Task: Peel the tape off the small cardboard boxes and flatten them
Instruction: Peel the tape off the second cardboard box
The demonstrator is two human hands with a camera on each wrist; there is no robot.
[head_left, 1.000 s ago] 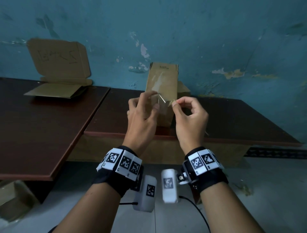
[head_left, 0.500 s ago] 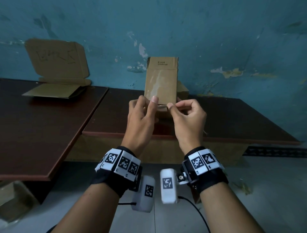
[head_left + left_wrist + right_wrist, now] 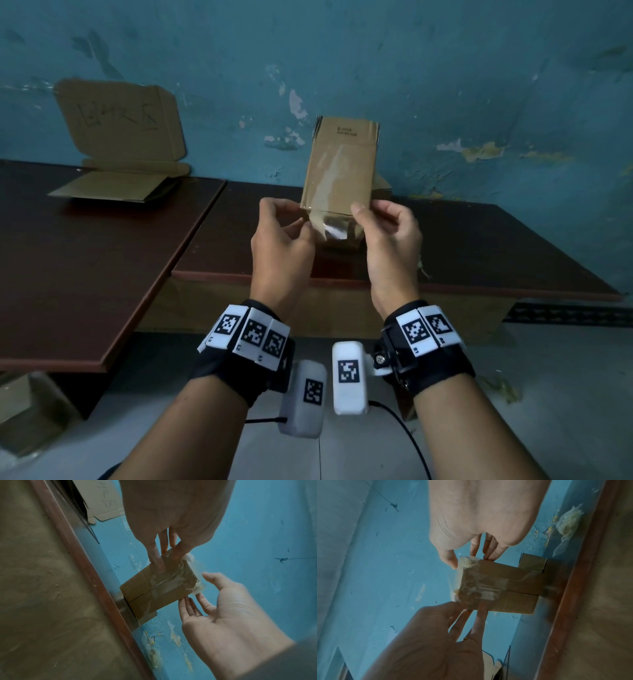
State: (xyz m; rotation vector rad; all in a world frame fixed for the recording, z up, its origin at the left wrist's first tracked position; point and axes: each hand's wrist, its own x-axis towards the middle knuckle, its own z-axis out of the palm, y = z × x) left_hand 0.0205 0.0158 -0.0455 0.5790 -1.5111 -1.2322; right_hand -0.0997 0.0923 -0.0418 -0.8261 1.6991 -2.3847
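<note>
I hold a small cardboard box (image 3: 337, 171) upright in the air above the table, between both hands. Glossy clear tape (image 3: 334, 230) covers its front face and its lower end. My left hand (image 3: 291, 221) grips the lower left corner; in the left wrist view its fingers (image 3: 158, 561) lie on the taped end. My right hand (image 3: 368, 214) holds the lower right corner, thumb on the front and fingers behind. A crumpled bit of loosened tape (image 3: 468, 562) sticks out beside the right thumb (image 3: 449, 559).
A second small box (image 3: 383, 192) stands on the dark table (image 3: 479, 246) behind the held one. Flattened cardboard (image 3: 113, 192) and an upright cardboard sheet with writing (image 3: 120, 123) sit at the back left. A wad of peeled tape (image 3: 568, 520) lies at the table's front edge.
The right hand has stopped pinching a tape strip at the box's front. Both hands have moved apart to the lower corners, and the box now stands higher with its taped end showing.
</note>
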